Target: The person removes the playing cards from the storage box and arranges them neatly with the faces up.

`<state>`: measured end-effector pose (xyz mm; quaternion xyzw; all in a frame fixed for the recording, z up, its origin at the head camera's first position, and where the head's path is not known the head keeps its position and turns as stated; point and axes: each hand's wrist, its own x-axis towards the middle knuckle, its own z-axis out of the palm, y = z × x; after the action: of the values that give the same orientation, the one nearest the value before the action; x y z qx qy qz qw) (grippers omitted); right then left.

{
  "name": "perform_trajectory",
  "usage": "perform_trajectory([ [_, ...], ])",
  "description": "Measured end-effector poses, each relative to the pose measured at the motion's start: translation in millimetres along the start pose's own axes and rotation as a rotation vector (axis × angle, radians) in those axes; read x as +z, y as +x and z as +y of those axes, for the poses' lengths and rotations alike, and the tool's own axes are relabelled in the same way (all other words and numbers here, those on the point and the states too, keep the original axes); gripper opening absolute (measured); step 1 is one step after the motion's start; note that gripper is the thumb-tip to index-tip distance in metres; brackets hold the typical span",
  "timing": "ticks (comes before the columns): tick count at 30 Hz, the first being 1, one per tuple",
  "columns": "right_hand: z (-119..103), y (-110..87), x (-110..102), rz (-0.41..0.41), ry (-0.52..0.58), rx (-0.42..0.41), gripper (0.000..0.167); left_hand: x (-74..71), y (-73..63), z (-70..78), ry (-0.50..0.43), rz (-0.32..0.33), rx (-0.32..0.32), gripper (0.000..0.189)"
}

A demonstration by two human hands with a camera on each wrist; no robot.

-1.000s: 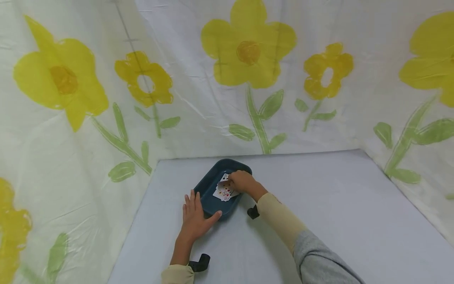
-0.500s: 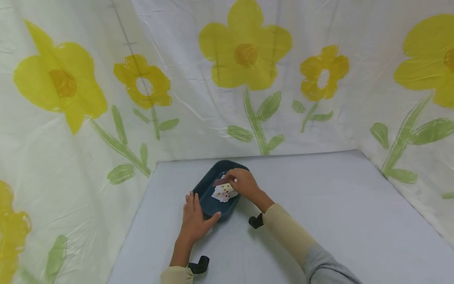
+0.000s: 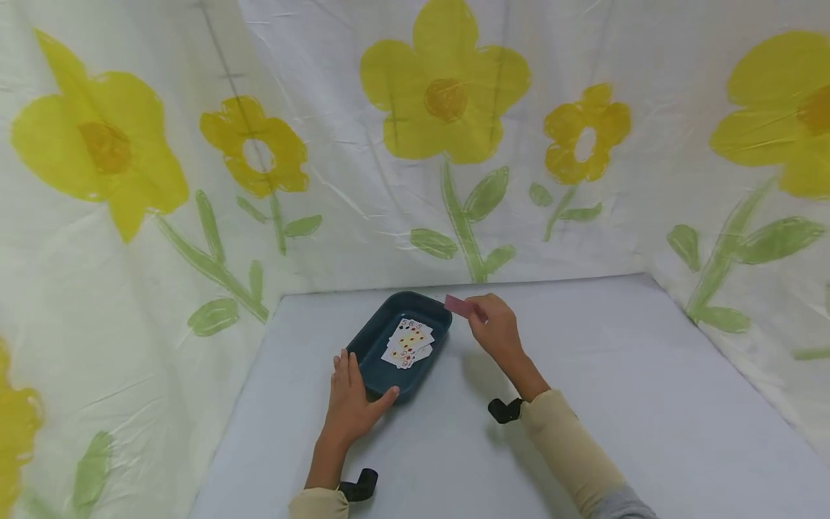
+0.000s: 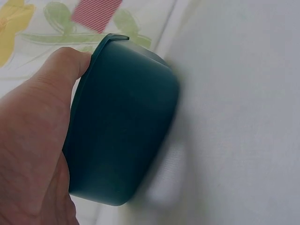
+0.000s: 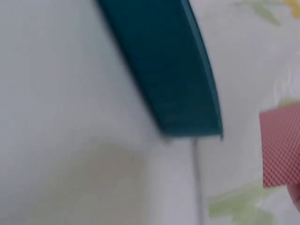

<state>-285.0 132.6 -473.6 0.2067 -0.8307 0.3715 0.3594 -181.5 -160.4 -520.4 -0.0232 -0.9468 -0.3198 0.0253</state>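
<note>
A dark teal tray (image 3: 374, 326) stands on the table with several overlapping playing cards (image 3: 411, 340) lying face up inside. My left hand (image 3: 350, 404) rests at its near left corner, fingers straight along the left rim and thumb spread to the near end. In the left wrist view that thumb (image 4: 70, 61) lies at the rim of the tray. Just past the tray's right far corner, my right hand (image 3: 498, 324) pinches a playing card (image 3: 459, 306), its reddish patterned back showing. The right wrist view has this card (image 5: 281, 145) at its right edge.
The white tabletop (image 3: 583, 360) extends around the tray, widest to the right. Behind it hangs a white curtain (image 3: 363, 252) printed with yellow flowers. A black wrist mount (image 3: 504, 411) sits at the right wrist, another mount (image 3: 360, 486) at the left.
My right hand has lifted a card from the pile and carried it up and right, out over the tray's rim. The left hand keeps its place on the tray.
</note>
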Motion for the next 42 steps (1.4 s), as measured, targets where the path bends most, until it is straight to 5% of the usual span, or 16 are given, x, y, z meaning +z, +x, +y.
perform_trajectory([
  [6, 17.5, -14.3, -3.7, -0.060, -0.251, 0.045, 0.013, -0.9, -0.7, -3.6, -0.003, 0.000, -0.011, 0.118],
  [16, 31.8, -35.4, 10.8, -0.209, -0.510, -0.024, 0.013, 4.8, -1.8, -6.6, -0.023, 0.017, 0.002, 0.118],
  [20, 29.9, -37.3, 19.6, -0.310, -0.527, 0.053, 0.012, 3.5, -0.7, -5.1, -0.014, 0.002, -0.003, 0.119],
  [35, 33.6, -46.7, 33.6, -0.466, -0.465, 0.287, 0.014, 2.9, -0.7, -1.1, 0.005, -0.025, -0.009, 0.118],
  [42, 45.3, -41.4, 26.3, -0.569, -0.405, 0.281, 0.022, 1.8, 1.7, -0.8, 0.011, -0.018, -0.017, 0.117],
])
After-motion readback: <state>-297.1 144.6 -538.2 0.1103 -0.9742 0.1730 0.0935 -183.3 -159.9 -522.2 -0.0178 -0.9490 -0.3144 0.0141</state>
